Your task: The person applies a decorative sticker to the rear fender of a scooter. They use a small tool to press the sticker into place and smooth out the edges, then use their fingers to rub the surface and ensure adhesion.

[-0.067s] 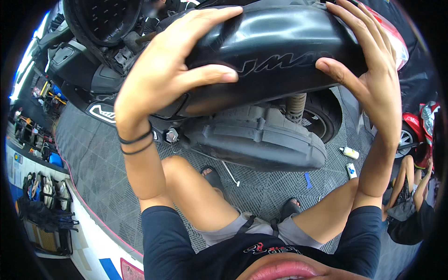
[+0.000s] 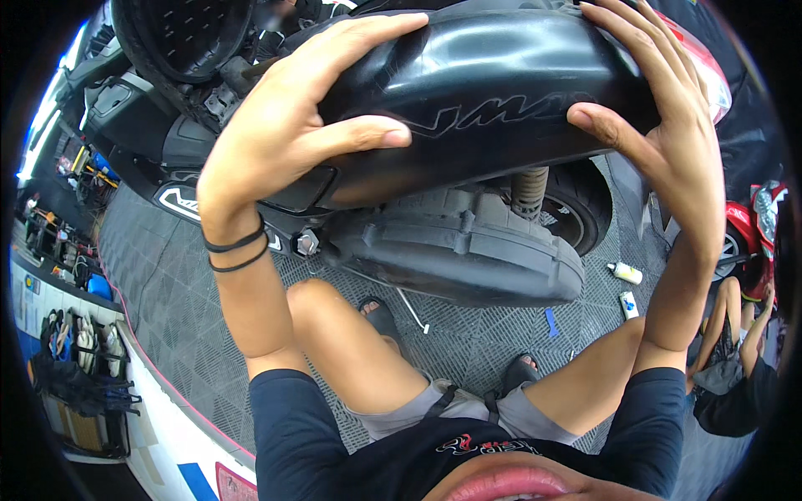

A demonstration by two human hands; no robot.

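Across the top centre runs a glossy black side panel (image 2: 501, 83) of a scooter, with raised lettering along its near face. My left hand (image 2: 280, 125) is spread at the panel's front end, its fingers reaching over the top and its thumb stretched along the near face. At the rear end my right hand (image 2: 668, 125) spreads the same way, fingertips over the upper edge, thumb pointing inward. Whether either palm presses on the panel I cannot tell. Beneath the panel sit a dusty black engine-side cover (image 2: 468, 255), a shock absorber spring (image 2: 528, 196) and the rear wheel (image 2: 589, 204).
On the grey tiled floor (image 2: 184, 284) lie two bottles (image 2: 625, 273), a blue strip (image 2: 551, 323) and a thin metal rod tool (image 2: 415, 311). A person (image 2: 735, 376) crouches at the right beside a red motorcycle (image 2: 756, 221). A black tub-like part (image 2: 180, 37) stands open at upper left.
My left hand has slid slightly left along the panel, uncovering more of the lettering. My right hand has barely shifted. The scooter stays put.
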